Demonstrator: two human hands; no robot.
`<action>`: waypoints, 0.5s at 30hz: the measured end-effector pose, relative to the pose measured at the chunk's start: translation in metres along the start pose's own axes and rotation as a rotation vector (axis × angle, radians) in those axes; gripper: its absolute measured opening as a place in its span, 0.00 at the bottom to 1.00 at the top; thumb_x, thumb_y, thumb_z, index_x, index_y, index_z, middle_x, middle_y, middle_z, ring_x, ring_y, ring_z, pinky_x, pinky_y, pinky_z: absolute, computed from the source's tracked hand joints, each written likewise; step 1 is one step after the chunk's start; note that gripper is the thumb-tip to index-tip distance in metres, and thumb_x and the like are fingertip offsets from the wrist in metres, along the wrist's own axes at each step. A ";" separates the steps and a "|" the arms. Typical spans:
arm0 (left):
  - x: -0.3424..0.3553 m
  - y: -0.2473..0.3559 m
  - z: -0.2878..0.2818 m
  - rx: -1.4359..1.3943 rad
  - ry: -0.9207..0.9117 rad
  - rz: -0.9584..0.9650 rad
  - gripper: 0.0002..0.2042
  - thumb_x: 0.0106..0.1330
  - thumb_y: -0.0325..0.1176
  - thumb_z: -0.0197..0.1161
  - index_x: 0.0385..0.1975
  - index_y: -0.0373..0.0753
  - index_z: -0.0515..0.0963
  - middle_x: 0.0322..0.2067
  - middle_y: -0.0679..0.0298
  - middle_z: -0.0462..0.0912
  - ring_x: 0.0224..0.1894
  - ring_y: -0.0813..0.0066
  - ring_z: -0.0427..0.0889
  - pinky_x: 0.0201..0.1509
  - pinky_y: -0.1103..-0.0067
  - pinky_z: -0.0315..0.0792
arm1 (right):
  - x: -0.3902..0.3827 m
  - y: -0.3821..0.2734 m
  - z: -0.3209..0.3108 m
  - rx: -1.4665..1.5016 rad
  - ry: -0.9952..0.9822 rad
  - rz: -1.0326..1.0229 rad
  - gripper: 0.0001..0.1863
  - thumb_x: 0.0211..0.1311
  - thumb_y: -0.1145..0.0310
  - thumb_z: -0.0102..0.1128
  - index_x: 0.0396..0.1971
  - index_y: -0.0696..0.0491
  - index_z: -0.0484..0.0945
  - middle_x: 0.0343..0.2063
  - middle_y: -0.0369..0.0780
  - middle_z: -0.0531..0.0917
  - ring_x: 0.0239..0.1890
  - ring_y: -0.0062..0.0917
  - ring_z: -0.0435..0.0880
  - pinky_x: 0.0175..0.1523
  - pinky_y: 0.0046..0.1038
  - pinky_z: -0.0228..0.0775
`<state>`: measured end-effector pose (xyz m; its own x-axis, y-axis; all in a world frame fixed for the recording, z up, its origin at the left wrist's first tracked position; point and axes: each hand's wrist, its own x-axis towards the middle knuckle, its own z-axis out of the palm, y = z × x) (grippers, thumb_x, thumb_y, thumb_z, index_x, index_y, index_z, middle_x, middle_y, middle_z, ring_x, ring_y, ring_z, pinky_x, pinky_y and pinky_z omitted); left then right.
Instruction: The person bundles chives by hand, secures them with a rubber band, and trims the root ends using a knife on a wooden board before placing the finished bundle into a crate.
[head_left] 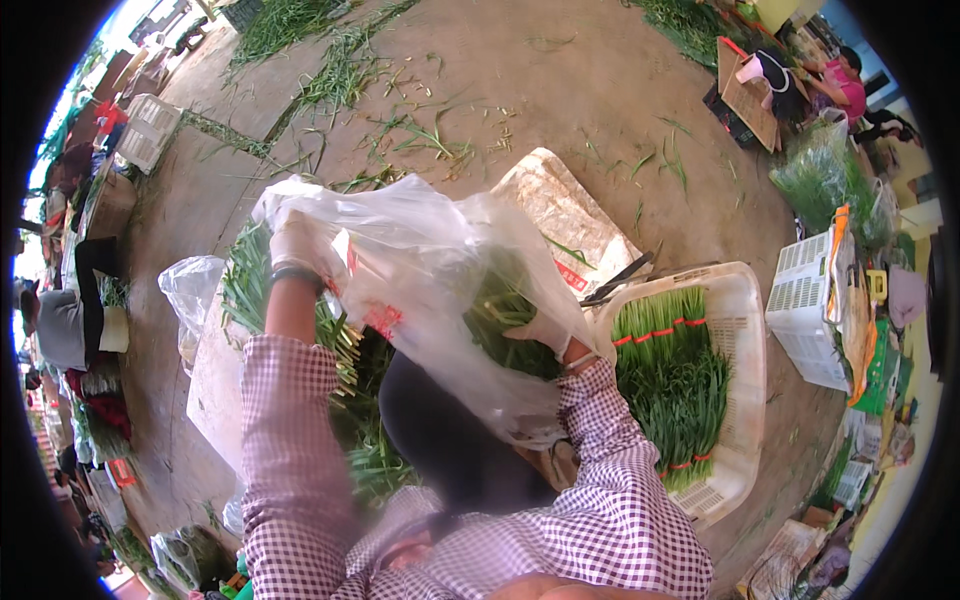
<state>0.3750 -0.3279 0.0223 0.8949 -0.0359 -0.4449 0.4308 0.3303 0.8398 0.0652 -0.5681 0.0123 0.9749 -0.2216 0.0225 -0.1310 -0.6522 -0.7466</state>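
A large clear plastic bag (420, 230) with red print stretches between my two hands. My left hand (298, 248), in a pale glove, is closed on the bag's upper left part; the plastic hides some of its fingers. In the bag's right part sits a mass of long leafy greens (497, 305). My right hand (543, 332), also gloved, is curled against these greens at their right side, with plastic around it. Loose green stalks (345, 350) lie below my left wrist. Close by on the right, a white plastic crate (742, 400) holds green bundles (665, 380) tied with red bands.
A stained pale sack (565, 205) lies beyond the bag. Cut leaves (430, 135) litter the concrete floor. Another clear bag (190, 295) is at my left. White crates (800, 310) stand on the right, where a person in pink (845, 88) sits farther off.
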 end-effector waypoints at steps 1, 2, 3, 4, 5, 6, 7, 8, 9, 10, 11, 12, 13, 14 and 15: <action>0.000 0.003 -0.010 0.238 -0.019 0.021 0.23 0.65 0.45 0.58 0.51 0.32 0.75 0.41 0.59 0.82 0.37 0.66 0.81 0.42 0.71 0.75 | -0.008 -0.002 -0.002 0.049 -0.060 0.080 0.41 0.34 0.60 0.78 0.54 0.58 0.74 0.45 0.48 0.80 0.48 0.42 0.78 0.56 0.33 0.70; 0.014 0.006 -0.033 0.559 -0.025 0.040 0.25 0.64 0.46 0.60 0.52 0.31 0.74 0.43 0.58 0.82 0.40 0.67 0.81 0.45 0.72 0.75 | -0.006 -0.026 -0.014 0.161 0.005 -0.079 0.37 0.38 0.64 0.77 0.53 0.58 0.75 0.44 0.44 0.82 0.47 0.36 0.80 0.55 0.32 0.71; 0.014 0.011 -0.038 0.878 -0.045 0.047 0.28 0.63 0.47 0.63 0.54 0.30 0.73 0.46 0.57 0.81 0.42 0.67 0.80 0.48 0.73 0.74 | -0.011 -0.016 -0.010 0.262 -0.060 -0.011 0.35 0.40 0.66 0.76 0.53 0.58 0.75 0.44 0.43 0.83 0.47 0.34 0.80 0.56 0.31 0.71; 0.006 0.002 -0.045 0.788 -0.104 0.304 0.34 0.60 0.47 0.67 0.58 0.27 0.69 0.49 0.56 0.80 0.47 0.65 0.79 0.53 0.75 0.72 | -0.017 0.012 0.005 0.362 -0.127 0.055 0.33 0.42 0.68 0.75 0.53 0.58 0.75 0.44 0.42 0.83 0.47 0.31 0.80 0.56 0.30 0.71; -0.025 -0.004 -0.029 0.653 0.006 0.429 0.33 0.59 0.44 0.70 0.61 0.33 0.67 0.46 0.61 0.78 0.49 0.69 0.77 0.50 0.74 0.74 | -0.021 0.026 0.013 0.441 -0.141 0.074 0.31 0.44 0.70 0.74 0.53 0.57 0.76 0.45 0.41 0.83 0.48 0.29 0.80 0.56 0.30 0.71; -0.068 0.002 -0.011 1.007 0.107 0.709 0.38 0.56 0.43 0.72 0.64 0.34 0.63 0.55 0.58 0.71 0.56 0.67 0.71 0.55 0.71 0.72 | -0.029 0.040 0.017 0.517 -0.145 0.102 0.30 0.47 0.72 0.72 0.53 0.57 0.76 0.46 0.40 0.83 0.49 0.27 0.80 0.57 0.29 0.70; -0.114 0.012 0.004 1.355 0.230 1.000 0.43 0.54 0.43 0.75 0.67 0.35 0.58 0.63 0.54 0.65 0.63 0.64 0.65 0.61 0.68 0.69 | -0.036 0.052 0.021 0.595 -0.151 0.123 0.28 0.49 0.73 0.70 0.54 0.57 0.76 0.47 0.39 0.83 0.49 0.26 0.80 0.57 0.28 0.70; -0.156 0.010 0.020 0.722 0.020 0.746 0.46 0.49 0.44 0.77 0.67 0.37 0.59 0.66 0.53 0.60 0.67 0.60 0.60 0.65 0.64 0.63 | -0.033 0.047 0.020 0.680 -0.137 0.169 0.28 0.49 0.74 0.70 0.54 0.58 0.76 0.47 0.39 0.83 0.49 0.26 0.80 0.58 0.28 0.70; -0.183 0.008 0.021 0.725 -0.100 0.779 0.48 0.46 0.46 0.78 0.67 0.38 0.60 0.67 0.52 0.58 0.69 0.57 0.57 0.69 0.61 0.56 | -0.027 0.039 0.022 0.754 -0.162 0.177 0.28 0.49 0.74 0.70 0.54 0.58 0.75 0.48 0.39 0.82 0.49 0.25 0.80 0.58 0.28 0.70; -0.209 -0.002 0.026 0.714 -0.252 0.793 0.50 0.42 0.47 0.80 0.67 0.39 0.61 0.69 0.51 0.56 0.71 0.53 0.54 0.73 0.59 0.50 | -0.028 0.035 0.021 0.821 -0.164 0.204 0.29 0.50 0.74 0.70 0.55 0.58 0.75 0.48 0.39 0.82 0.49 0.25 0.80 0.58 0.27 0.70; -0.222 -0.011 0.026 1.349 -0.321 1.078 0.51 0.39 0.48 0.80 0.66 0.41 0.62 0.68 0.51 0.57 0.71 0.50 0.53 0.75 0.58 0.44 | -0.030 0.030 0.019 0.888 -0.164 0.234 0.29 0.50 0.74 0.69 0.55 0.58 0.75 0.48 0.38 0.82 0.50 0.25 0.79 0.58 0.27 0.70; -0.230 -0.016 0.034 1.473 -0.326 1.005 0.51 0.38 0.49 0.80 0.66 0.42 0.62 0.68 0.51 0.56 0.72 0.50 0.51 0.76 0.58 0.42 | -0.028 0.023 0.019 0.953 -0.203 0.229 0.29 0.50 0.74 0.69 0.56 0.58 0.75 0.48 0.38 0.82 0.50 0.25 0.79 0.58 0.27 0.70; -0.230 -0.021 0.040 1.593 -0.335 0.926 0.52 0.36 0.50 0.81 0.66 0.42 0.61 0.69 0.52 0.55 0.73 0.50 0.50 0.76 0.58 0.40 | -0.029 0.018 0.018 0.961 -0.232 0.229 0.29 0.50 0.74 0.69 0.56 0.58 0.75 0.49 0.38 0.82 0.50 0.25 0.79 0.58 0.27 0.70; -0.218 -0.030 0.039 1.580 -0.232 1.069 0.39 0.41 0.46 0.78 0.57 0.44 0.72 0.62 0.53 0.68 0.67 0.52 0.62 0.73 0.58 0.50 | -0.028 0.014 0.018 0.969 -0.265 0.227 0.30 0.50 0.73 0.69 0.56 0.58 0.74 0.49 0.38 0.82 0.50 0.24 0.79 0.58 0.27 0.69; -0.205 -0.028 0.038 1.578 -0.286 1.015 0.33 0.43 0.45 0.77 0.53 0.45 0.75 0.57 0.55 0.72 0.62 0.53 0.66 0.70 0.59 0.53 | -0.028 0.011 0.017 0.921 -0.286 0.229 0.30 0.50 0.73 0.69 0.57 0.58 0.74 0.50 0.38 0.81 0.51 0.24 0.78 0.59 0.26 0.69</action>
<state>0.1836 -0.3654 0.1017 0.7618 -0.5977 0.2498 -0.6475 -0.7142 0.2658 0.0391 -0.5565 -0.0079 0.9661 -0.0095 -0.2580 -0.2490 0.2301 -0.9408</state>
